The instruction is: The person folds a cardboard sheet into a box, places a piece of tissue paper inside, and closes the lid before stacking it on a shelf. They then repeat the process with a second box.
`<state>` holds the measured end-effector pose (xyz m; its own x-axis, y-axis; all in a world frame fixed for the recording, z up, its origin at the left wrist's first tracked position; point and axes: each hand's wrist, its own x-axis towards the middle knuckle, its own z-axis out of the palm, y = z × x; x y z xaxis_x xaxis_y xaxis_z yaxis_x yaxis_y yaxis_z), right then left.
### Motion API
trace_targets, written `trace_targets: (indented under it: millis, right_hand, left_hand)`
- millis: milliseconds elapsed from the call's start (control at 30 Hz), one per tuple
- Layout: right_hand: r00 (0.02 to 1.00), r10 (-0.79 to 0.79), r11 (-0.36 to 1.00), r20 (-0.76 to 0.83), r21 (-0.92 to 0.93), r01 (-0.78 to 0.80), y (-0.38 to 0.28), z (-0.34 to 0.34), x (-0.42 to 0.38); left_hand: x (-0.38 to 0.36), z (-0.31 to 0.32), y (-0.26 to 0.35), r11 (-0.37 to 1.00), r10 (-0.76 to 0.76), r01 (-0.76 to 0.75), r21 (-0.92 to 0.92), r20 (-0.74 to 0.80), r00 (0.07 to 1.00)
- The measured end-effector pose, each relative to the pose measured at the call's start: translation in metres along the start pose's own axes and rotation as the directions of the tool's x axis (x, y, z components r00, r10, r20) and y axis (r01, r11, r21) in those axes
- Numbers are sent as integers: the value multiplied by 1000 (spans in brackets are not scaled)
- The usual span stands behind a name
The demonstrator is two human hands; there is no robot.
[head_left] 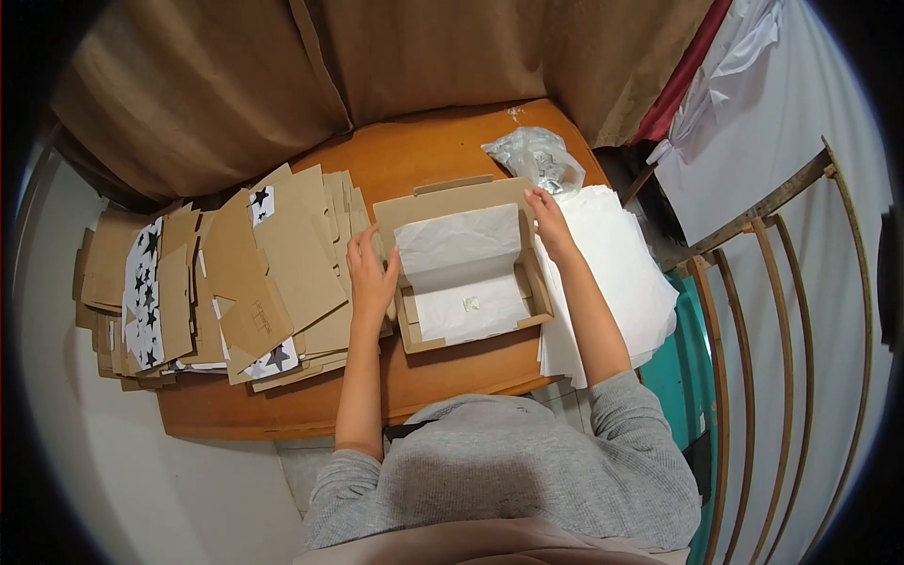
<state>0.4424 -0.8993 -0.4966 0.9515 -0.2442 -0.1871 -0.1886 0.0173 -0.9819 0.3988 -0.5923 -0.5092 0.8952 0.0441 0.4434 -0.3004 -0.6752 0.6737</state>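
Observation:
An open cardboard box (408, 325) sits on the table between my hands, its lid tilted up at the far side. White paper (457, 245) lines the inside and runs up the lid, and a small pale greenish piece (471, 304) lies on it at the bottom. My left hand (371, 273) grips the box's left edge where lid and side meet, thumb toward the box. At the upper right corner of the lid, my right hand (548, 221) has its fingers closed on the edge.
Flat cardboard pieces (292, 254), some with black-star paper, are piled on the left of the wooden table (414, 141). White paper sheets (612, 273) are stacked at the right. Behind them lies a clear plastic bag (539, 155). A wooden rack (753, 282) stands beyond the table's right side.

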Motion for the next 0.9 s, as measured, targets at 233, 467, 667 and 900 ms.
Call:
trace_targets:
  millis: [233, 467, 667, 900]
  right_hand:
    - [839, -544, 821, 21, -192, 537, 3, 3, -23]
    - [820, -572, 797, 9, -232, 558, 17, 1, -70]
    - [809, -588, 794, 29, -171, 583, 43, -8, -94]
    - [729, -675, 664, 113, -337, 667, 89, -19, -125]
  left_hand:
    - [-4, -6, 45, 954, 209, -178, 241, -110, 972]
    - [-29, 2, 59, 921, 271, -268, 284, 30, 962]
    - [-63, 0, 58, 912, 251, -257, 320, 63, 966]
    - [-119, 11, 39, 905, 288, -315, 286, 134, 948]
